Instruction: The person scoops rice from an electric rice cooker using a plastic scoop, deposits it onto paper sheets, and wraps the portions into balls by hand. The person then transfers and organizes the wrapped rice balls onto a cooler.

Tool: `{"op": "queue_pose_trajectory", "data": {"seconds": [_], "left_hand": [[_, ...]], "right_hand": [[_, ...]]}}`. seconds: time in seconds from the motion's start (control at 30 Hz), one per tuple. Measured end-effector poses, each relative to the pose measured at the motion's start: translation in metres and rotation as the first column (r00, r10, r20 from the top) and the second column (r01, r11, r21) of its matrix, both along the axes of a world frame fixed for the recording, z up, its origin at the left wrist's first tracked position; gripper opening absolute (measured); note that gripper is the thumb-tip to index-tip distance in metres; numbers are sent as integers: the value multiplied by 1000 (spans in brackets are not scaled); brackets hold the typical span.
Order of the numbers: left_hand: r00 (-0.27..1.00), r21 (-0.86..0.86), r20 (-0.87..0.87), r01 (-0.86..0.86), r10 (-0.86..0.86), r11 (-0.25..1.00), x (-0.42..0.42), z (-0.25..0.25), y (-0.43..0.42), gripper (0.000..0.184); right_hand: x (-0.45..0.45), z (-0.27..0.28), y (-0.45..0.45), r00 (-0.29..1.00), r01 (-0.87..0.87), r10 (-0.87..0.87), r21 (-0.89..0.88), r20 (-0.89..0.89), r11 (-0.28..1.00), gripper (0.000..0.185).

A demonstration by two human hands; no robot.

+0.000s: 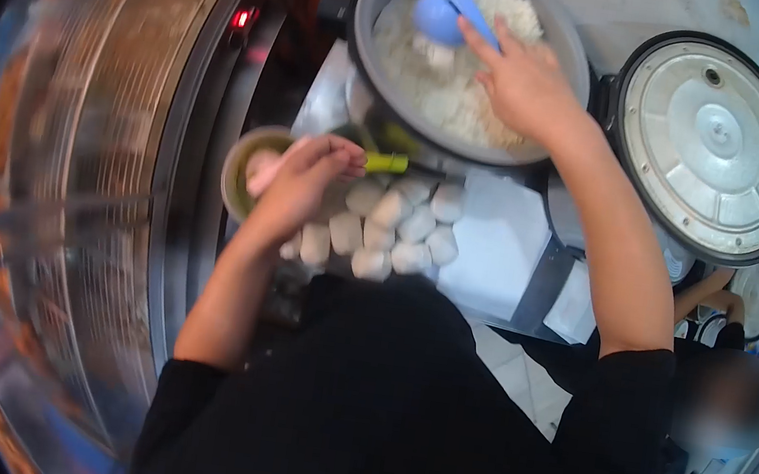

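My right hand [528, 89] reaches over a large pot of white rice [436, 101], fingers spread and extended. A blue rice scoop [442, 17] rests on the rice, its handle beside my index and middle fingers; I see no grip around it. My left hand [317, 166] is lower left, fingers curled together and slightly blurred; what they hold, if anything, is hidden. Beneath that wrist stands a round bowl [232, 175] with something pinkish [262, 169] inside. Close to its fingertips lies a yellow-green handle [386, 163]. Several rounded off-white lumps [397, 225] sit grouped before me.
A large round metal lid [718, 138] stands open right of the pot. White sheets [498, 243] lie right of the lumps. A glass-fronted cabinet with racks [75, 149] runs along the left. Another person [723, 397] is at the lower right.
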State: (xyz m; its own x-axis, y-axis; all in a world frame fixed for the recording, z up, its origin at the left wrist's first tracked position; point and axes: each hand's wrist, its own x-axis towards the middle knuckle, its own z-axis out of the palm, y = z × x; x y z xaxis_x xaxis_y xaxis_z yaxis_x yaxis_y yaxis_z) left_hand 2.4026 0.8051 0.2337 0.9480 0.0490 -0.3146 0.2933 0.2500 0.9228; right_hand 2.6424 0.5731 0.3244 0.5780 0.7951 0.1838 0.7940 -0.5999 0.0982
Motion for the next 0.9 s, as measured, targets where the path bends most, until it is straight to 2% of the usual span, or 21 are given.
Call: {"op": "queue_pose_trajectory", "data": {"seconds": [0.03,0.07,0.1,0.13,0.17,0.2,0.23,0.27,0.3,0.33,0.37,0.4,0.47,0.5,0.53,0.57,0.6,0.63,0.67,0.8,0.9], "left_hand": [[998,13,-50,32,-32,999,-18,11,-4,27],[993,25,-96,66,-63,998,-35,23,-9,25],[980,174,-190,90,-57,981,-52,25,-18,25],[979,182,-204,60,-22,981,-70,14,-25,25],[969,535,-245,107,32,838,-91,-10,-33,25],[958,804,-272,173,94,569,-110,-32,-42,26],[897,797,-402,246,182,552,-126,-48,-53,36],[889,807,-403,233,218,543,-142,-68,-65,36],[883,918,-302,167,361,361,-155,-91,-77,43],[861,982,-171,111,479,151,-164,-112,-85,53],[845,986,-156,105,512,129,-169,-135,-85,53],[879,996,-62,21,472,92,-173,-158,-81,59],[892,997,47,-70,449,33,-171,-160,-70,66],[896,997,72,-75,439,-11,-170,-175,-60,66],[921,997,-14,44,389,-68,-170,-190,-44,61],[891,993,29,27,454,-116,-168,-184,-46,57],[892,992,14,44,452,-117,-170,-183,-39,59],[882,996,-70,41,465,73,-164,-189,-26,66],[904,999,-2,23,428,-43,-164,-195,-31,74],[876,963,-15,-117,483,242,-175,-182,-35,87],[781,895,85,-333,618,298,-194,-184,-40,83]], "right_hand": [[-10,-13,-6,898,-214,163,81,408,973,45],[-31,-7,-9,904,-240,192,82,382,967,45],[-57,13,-12,964,-225,174,273,200,935,40],[-84,25,-19,983,-170,186,449,9,877,35],[-116,21,-34,960,-35,177,536,-215,844,22],[-145,8,-54,893,47,211,548,-398,835,19],[-173,-14,-75,789,127,246,541,-563,832,16],[-199,-54,-95,789,125,250,545,-561,829,15],[-219,-87,-115,664,251,73,314,-744,916,21],[-236,-140,-135,763,192,28,268,-646,944,28],[-249,-184,-151,849,146,-9,218,-529,965,36],[-255,-203,-161,847,115,30,238,-530,964,36],[-250,-228,-170,902,-96,150,150,-405,984,59],[-245,-241,-173,897,-52,119,165,-425,985,66],[-238,-254,-171,888,-31,116,193,-446,981,73],[-230,-264,-171,871,-33,74,93,-485,995,79],[-231,-268,-169,881,-1,35,72,-472,997,82],[-230,-265,-168,856,-22,41,43,-515,999,88],[-229,-268,-167,847,-69,97,72,-522,995,89],[-212,-293,-158,807,-91,185,192,-560,977,80],[-191,-304,-160,827,-163,260,230,-498,959,78]]}}
